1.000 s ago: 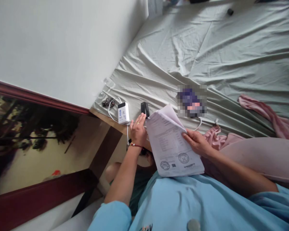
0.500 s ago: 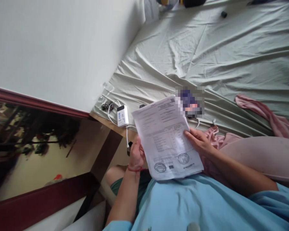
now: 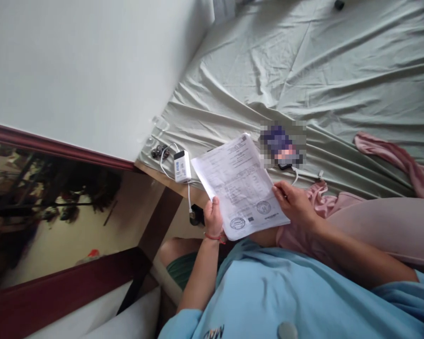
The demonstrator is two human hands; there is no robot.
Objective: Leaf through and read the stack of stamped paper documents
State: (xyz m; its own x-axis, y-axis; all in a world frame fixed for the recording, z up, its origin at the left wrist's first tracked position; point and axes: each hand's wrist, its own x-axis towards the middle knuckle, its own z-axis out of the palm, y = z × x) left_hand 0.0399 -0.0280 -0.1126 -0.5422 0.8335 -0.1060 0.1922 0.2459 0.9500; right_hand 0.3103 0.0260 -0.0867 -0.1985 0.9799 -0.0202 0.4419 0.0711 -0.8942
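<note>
A printed paper document with round stamps near its lower edge is held tilted in front of my body. My left hand, with a red string at the wrist, grips its lower left edge, thumb on top. On the right edge my right hand pinches the paper between thumb and fingers. Whether it is one sheet or several I cannot tell. Beyond the paper's left edge lies a white power bank with a white cable. A phone-like device, blurred out, lies past the upper right corner.
A pale green sheet covers the bed. Dark beads and a clear plastic item lie near the wall. A black adapter hangs by the wooden edge. Pink cloth lies at right; a dark red-framed mirror stands left.
The document has moved slightly up and away from my body. My left hand has come from behind its left edge to grip it with the thumb on top. My right hand keeps its hold.
</note>
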